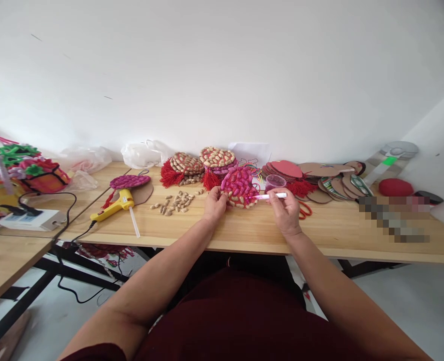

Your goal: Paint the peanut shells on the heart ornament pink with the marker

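My left hand [216,203] grips the left edge of a round disc [240,183] covered in peanuts, tilted up off the table. Most of its peanuts are magenta; those along the lower edge keep their tan shell colour. In my right hand [286,210] is a white-handled paintbrush [276,196], its pink tip against the disc's lower right. Just behind that hand stands a clear cup of purple paint [275,182]. Loose peanuts [176,203] lie left of my left hand. Red-handled scissors [305,210] are partly hidden by my right hand.
Tasselled peanut discs [186,165] are stacked behind. A yellow glue gun [112,206] with a glue stick lies left, near a magenta disc [129,181] and a power strip [31,219]. Cardboard circles [319,169], a red round object [396,187] and a tape dispenser-like clear item [395,153] are right.
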`<state>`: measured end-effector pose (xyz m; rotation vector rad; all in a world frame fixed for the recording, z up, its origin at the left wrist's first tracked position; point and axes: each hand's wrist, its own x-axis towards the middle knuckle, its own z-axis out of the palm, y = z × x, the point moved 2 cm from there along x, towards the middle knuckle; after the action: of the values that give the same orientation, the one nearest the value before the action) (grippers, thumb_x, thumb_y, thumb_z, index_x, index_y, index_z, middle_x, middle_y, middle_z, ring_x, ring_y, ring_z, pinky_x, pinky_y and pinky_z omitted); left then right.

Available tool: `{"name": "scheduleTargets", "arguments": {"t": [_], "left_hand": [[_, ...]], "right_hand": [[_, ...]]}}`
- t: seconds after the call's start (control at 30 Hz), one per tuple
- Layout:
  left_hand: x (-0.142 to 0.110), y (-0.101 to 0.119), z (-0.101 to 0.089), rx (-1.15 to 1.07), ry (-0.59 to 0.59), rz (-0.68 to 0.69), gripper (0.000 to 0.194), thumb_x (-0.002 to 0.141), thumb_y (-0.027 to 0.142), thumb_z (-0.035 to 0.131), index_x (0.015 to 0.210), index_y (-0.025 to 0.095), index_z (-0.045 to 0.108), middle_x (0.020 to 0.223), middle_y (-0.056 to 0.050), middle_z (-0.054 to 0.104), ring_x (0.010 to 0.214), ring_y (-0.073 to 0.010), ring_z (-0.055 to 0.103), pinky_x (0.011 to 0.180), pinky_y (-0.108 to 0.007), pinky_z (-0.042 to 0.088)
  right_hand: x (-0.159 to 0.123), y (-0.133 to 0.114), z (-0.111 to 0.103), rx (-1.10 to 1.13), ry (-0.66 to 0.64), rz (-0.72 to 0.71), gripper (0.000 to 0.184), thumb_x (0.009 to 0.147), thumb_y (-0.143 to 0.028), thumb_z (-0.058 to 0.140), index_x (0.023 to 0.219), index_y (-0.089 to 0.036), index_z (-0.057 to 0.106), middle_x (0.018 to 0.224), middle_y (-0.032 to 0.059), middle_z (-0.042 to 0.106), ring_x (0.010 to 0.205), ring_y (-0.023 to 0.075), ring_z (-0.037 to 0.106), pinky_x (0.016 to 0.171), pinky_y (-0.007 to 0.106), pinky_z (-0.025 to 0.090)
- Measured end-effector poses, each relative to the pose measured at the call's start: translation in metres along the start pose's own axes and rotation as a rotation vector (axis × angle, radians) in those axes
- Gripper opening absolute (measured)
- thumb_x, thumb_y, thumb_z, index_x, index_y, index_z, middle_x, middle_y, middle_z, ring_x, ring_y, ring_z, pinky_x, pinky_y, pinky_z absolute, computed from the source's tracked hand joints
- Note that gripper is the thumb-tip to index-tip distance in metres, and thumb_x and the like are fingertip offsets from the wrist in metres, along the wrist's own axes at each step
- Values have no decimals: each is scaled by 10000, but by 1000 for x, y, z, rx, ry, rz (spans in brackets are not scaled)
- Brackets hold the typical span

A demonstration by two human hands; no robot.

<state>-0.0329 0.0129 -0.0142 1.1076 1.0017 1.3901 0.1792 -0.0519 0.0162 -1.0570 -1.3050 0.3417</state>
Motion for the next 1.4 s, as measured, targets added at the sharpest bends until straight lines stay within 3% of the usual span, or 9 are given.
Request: {"name": "scheduleTargets", "arguments": {"t": [0.53,1.4], "left_hand": [[1,1,1,-43,37,-28,155,813,277,698,865,199,576,754,23,633,579,-122,601,542,-269,572],[2,0,0,26,50,-49,100,828,232,654,895,204,585,719,26,629,540,-132,602,491,-259,557]], "right_hand": [[-2,-2,1,-38,-44,-21,238,922,-467,621,883,-232,632,731,-2,659,666,171,631,656,312,489],[-5,-1,1,-109,-40,-68,219,931,-451,620,939,-234,641,784,10,664,704,183,636,675,324,504]]}}
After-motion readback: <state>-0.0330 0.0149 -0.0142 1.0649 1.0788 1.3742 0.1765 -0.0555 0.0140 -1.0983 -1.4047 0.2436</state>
